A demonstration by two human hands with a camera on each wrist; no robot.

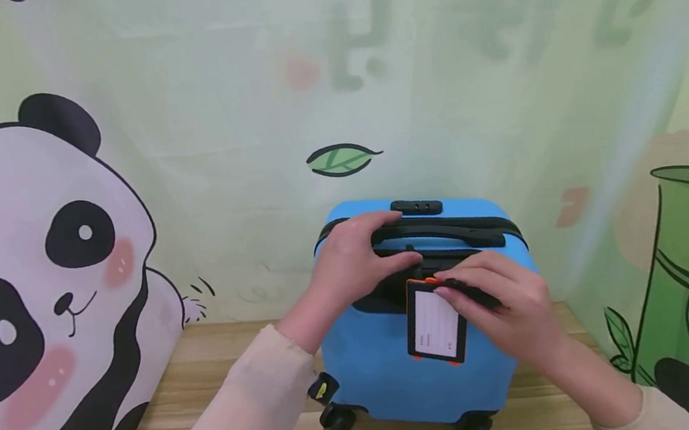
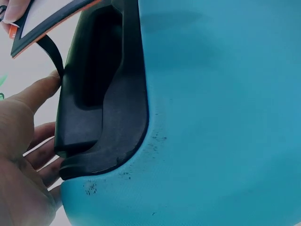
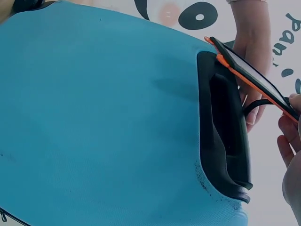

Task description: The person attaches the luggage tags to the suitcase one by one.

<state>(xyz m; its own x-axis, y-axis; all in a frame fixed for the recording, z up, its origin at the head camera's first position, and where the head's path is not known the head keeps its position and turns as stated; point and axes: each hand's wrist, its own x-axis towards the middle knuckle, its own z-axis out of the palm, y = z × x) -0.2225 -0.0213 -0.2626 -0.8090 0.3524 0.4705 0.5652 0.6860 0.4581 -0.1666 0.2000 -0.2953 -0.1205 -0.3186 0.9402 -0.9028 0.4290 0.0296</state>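
Pinching the luggage tag (image 1: 436, 321), the right hand (image 1: 514, 302) works before the blue suitcase (image 1: 386, 372); across from me, the left hand (image 1: 355, 256) rests loosely spread up top. Left wrist view: its thumb touches the black housing (image 2: 77, 127). Right wrist view: a strap (image 3: 257, 103) runs from tag to housing.

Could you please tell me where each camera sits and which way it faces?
Head: worn on the head, facing forward and down at the blue suitcase and luggage tag; the left hand, right hand and both sleeves show.
Left wrist: worn there, facing the suitcase's shell and black handle recess; the left hand shows at left, the right hand's fingers at the top-left corner.
Right wrist: worn there, facing the same shell; the right hand shows at the right edge, the left beyond the tag.
Both wrist views share the recess and tag.
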